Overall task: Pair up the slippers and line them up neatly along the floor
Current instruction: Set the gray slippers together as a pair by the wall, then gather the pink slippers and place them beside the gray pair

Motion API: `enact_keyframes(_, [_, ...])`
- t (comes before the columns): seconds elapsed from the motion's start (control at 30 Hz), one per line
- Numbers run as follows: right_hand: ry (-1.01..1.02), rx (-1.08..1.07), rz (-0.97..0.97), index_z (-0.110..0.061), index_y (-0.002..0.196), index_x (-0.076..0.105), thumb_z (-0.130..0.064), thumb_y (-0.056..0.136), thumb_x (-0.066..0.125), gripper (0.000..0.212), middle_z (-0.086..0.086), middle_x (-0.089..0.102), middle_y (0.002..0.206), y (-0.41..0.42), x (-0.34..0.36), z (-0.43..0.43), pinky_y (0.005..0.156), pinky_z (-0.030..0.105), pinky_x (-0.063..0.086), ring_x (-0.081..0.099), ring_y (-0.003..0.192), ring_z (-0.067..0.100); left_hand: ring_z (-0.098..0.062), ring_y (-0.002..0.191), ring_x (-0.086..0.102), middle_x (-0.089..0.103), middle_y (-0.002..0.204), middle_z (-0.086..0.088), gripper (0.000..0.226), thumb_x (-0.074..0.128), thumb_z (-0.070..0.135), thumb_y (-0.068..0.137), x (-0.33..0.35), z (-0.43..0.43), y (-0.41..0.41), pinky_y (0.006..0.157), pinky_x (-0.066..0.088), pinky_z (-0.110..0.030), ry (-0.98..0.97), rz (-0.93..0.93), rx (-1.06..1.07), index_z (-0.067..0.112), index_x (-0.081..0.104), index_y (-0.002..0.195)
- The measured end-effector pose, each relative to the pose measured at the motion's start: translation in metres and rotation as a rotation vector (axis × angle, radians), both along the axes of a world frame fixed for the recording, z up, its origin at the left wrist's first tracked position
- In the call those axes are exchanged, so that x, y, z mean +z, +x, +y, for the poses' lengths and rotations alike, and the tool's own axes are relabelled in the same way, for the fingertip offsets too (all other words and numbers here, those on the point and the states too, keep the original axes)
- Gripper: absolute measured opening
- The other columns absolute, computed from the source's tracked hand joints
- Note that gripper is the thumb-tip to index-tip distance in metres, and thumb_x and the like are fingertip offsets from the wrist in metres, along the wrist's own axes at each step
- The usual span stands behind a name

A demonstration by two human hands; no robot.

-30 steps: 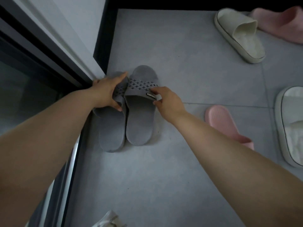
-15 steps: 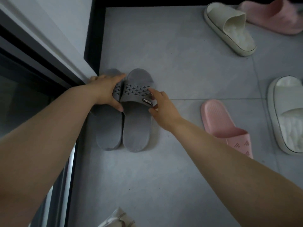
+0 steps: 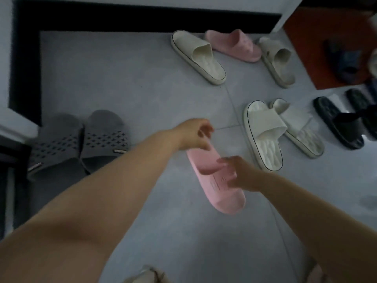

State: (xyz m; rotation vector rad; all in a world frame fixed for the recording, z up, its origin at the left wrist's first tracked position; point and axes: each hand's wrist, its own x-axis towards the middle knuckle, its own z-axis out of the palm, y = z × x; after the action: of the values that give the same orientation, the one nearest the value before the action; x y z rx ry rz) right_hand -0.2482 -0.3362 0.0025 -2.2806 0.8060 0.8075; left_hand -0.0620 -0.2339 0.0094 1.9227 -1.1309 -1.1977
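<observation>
1. Both bare arms reach forward and down over the grey tiled floor (image 3: 126, 68).
2. Left hand (image 3: 193, 134) is extended over the heel end of a pink slipper (image 3: 216, 180), fingers loosely curled, thumb and forefinger near each other; motion blur hides whether it touches or grips anything.
3. Right hand (image 3: 238, 174) lies on the strap of that slipper, fingers spread and bent over it; a full grasp cannot be confirmed.
4. That slipper lies near the middle of the floor, angled, toe toward the viewer.
5. Pair of grey slippers (image 3: 79, 144) with diamond cut-outs sits side by side, touching, at the floor's left edge by a wall corner.
6. Second pink slipper (image 3: 234, 44) lies at the far edge, between a cream slipper (image 3: 199, 56) and another cream slipper (image 3: 278, 62).
7. Two white slippers (image 3: 265, 135) overlap toward the right.
8. Black slippers (image 3: 338, 123) lie at the right edge, near a red-brown mat (image 3: 306, 37).
</observation>
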Motion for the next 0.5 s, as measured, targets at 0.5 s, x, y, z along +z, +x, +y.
enact_keyframes(0.5, [0.385,0.122,-0.132,-0.023,0.124,0.045,-0.014,0.083,0.067,0.047,0.0,0.05,0.101,0.085,0.025,-0.135,0.065,0.024,0.049,0.054,0.079,0.014,-0.007,0.123,0.044,0.043,0.144,0.002,0.057,0.057,0.013,0.088,-0.01,-0.01,-0.035,0.087,0.031,-0.007,0.469,-0.195,-0.141,0.019,0.035,0.14])
